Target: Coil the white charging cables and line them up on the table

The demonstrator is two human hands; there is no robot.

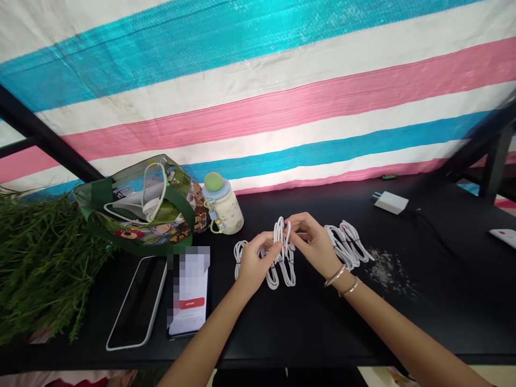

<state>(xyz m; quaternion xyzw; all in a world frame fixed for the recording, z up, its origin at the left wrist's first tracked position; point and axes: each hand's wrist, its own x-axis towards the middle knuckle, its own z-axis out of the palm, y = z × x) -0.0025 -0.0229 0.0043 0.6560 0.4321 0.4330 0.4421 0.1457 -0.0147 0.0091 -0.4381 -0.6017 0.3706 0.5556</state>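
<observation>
A coiled white cable is held upright between my two hands above the black table. My left hand has its thumb and fingers closed on the coil from the left. From the right, my right hand pinches the coil's edge with thumb and fingertips. Under and behind my hands lie more white cable bundles, partly hidden by my fingers. To the right of my right hand rests another group of tied white cables.
A transparent green-trimmed bag and a cream bottle stand at the back left. Two phones, one dark and one lit, lie near green foliage. At right are a white charger, a black cord and small white bits.
</observation>
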